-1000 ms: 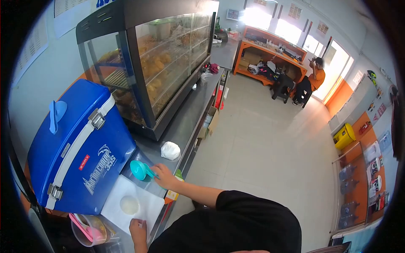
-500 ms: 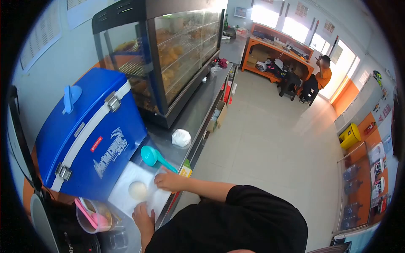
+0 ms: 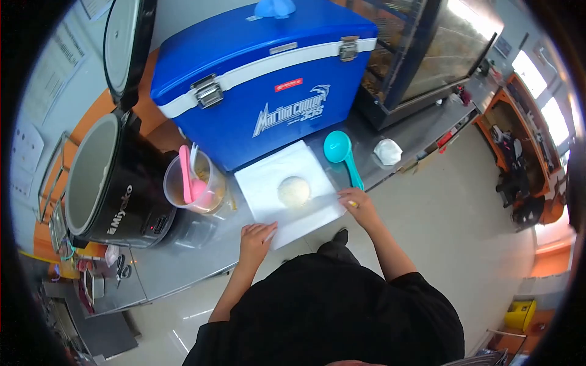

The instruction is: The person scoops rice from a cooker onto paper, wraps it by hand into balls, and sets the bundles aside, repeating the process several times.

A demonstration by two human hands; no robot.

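A round mound of white rice point(image 3: 294, 190) lies on a stack of white wrapping paper point(image 3: 259, 177) on the metal counter. My left hand point(image 3: 256, 240) pinches the near left corner of the top sheet. At the near right corner, my right hand point(image 3: 359, 205) has its fingers closed on the same sheet. The near edge of that sheet is raised and folded partly toward the rice. Just beyond my right hand lies a teal scoop point(image 3: 337, 146), its handle pointing toward me. A wrapped white packet point(image 3: 387, 152) sits to its right.
Behind the paper stands a blue cooler box point(image 3: 238, 131). To the left are a clear tub point(image 3: 210, 195) with pink utensils and an open black rice cooker point(image 3: 143, 189). A glass display cabinet point(image 3: 427, 55) stands at the back right. The counter's front edge point(image 3: 207, 276) runs before me.
My view has turned left, bringing the open rice cooker into full view. My hands now hold both near corners of the top sheet, and its near edge has lifted toward the rice.
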